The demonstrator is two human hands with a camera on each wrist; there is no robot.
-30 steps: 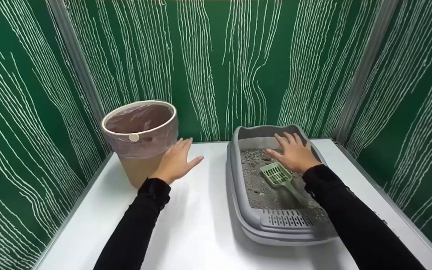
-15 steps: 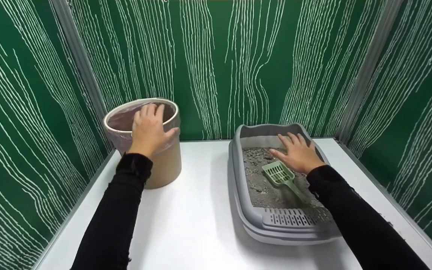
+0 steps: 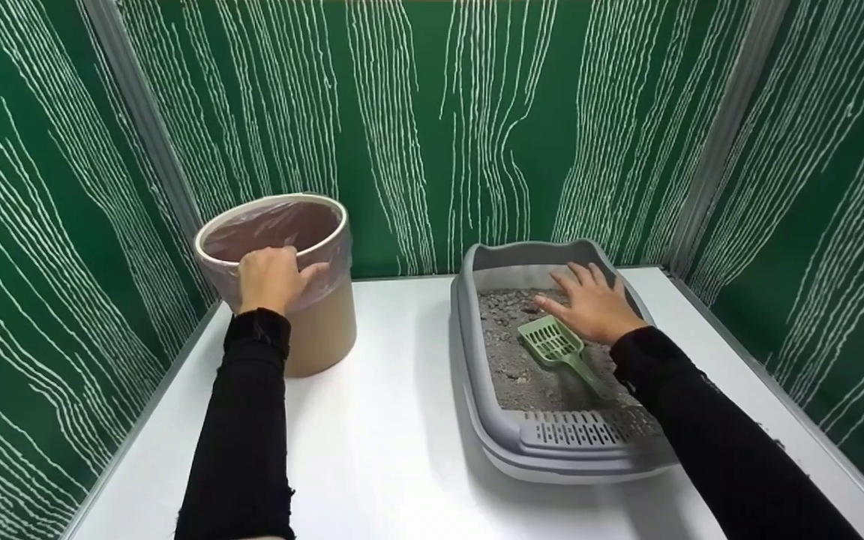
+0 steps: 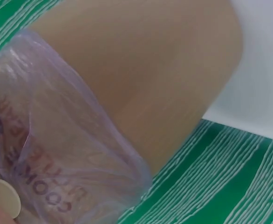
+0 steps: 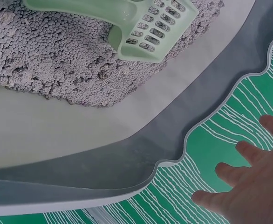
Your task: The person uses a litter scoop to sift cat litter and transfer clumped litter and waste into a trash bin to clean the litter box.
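Note:
My left hand (image 3: 271, 281) grips the near rim of a tan trash can (image 3: 323, 337), fingers curled over the edge and thumb out to the right. A clear plastic bag (image 4: 57, 135) lines the can and folds down outside it, with printed lettering showing through. My right hand (image 3: 593, 306) is spread with straight fingers over the grey litter box (image 3: 479, 375), holding nothing. A green slotted litter scoop (image 3: 552, 341) lies on the grey litter (image 5: 52, 60) below that hand, its handle toward the front right.
Both containers stand on a white table (image 3: 387, 420), the trash can at the back left and the litter box on the right. Green panels (image 3: 402, 135) with white wavy lines enclose the back and sides, joined by grey corner posts (image 3: 732, 127).
My left hand has moved from beside the trash can up over its opening, then down onto the near rim, where its fingers have curled over. The right hand has stayed spread over the litter box.

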